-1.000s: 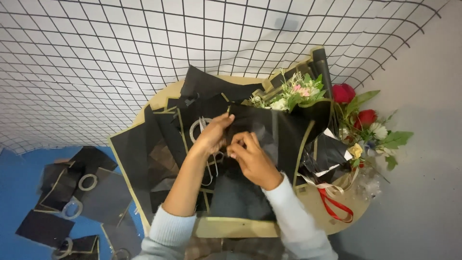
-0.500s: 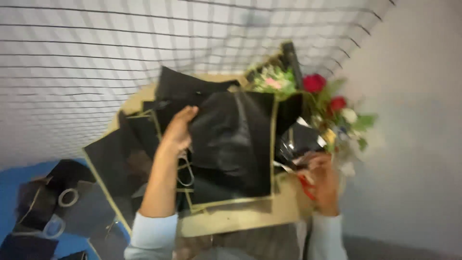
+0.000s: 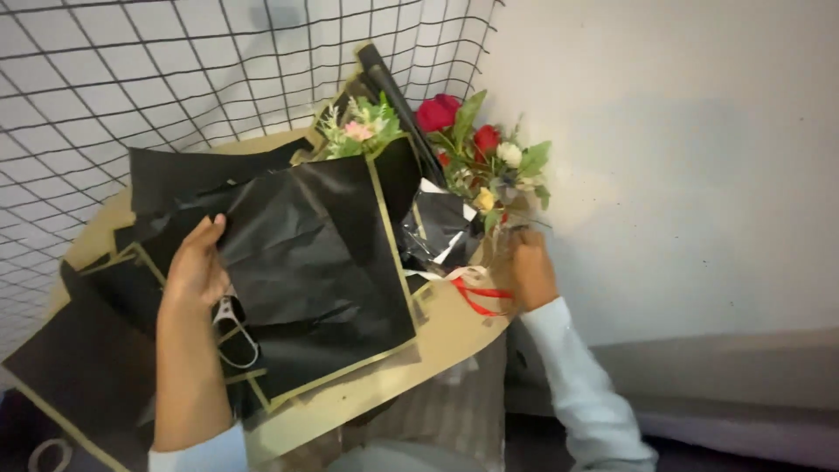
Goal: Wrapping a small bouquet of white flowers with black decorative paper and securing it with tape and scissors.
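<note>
On the round tan table (image 3: 454,336), seen from the 1 head camera looking down, a large black wrapping sheet with a gold border (image 3: 323,262) lies spread over a pile of other black sheets (image 3: 79,350), and the left hand (image 3: 197,267) rests flat on its left edge with the fingers loosely extended, pressing rather than pinching. The 2 hands are well apart. At the table's right edge the right hand (image 3: 529,267) is closed around the lower stems of a small bunch of flowers (image 3: 481,162), red roses with pale blooms and green leaves, which stands near the white wall (image 3: 682,175). A red ribbon (image 3: 476,297) lies just beside that hand, touching the table, and a second posy of pink and green (image 3: 363,127) sits behind the sheet beside a black roll (image 3: 398,100) leaning against the wire grid (image 3: 131,79). The step in hand looks like fetching the bunch while the sheet is held in place. The next move would call for lifting the flowers clear of the ribbon and crumpled paper and laying them diagonally onto the sheet without dragging it.
</note>
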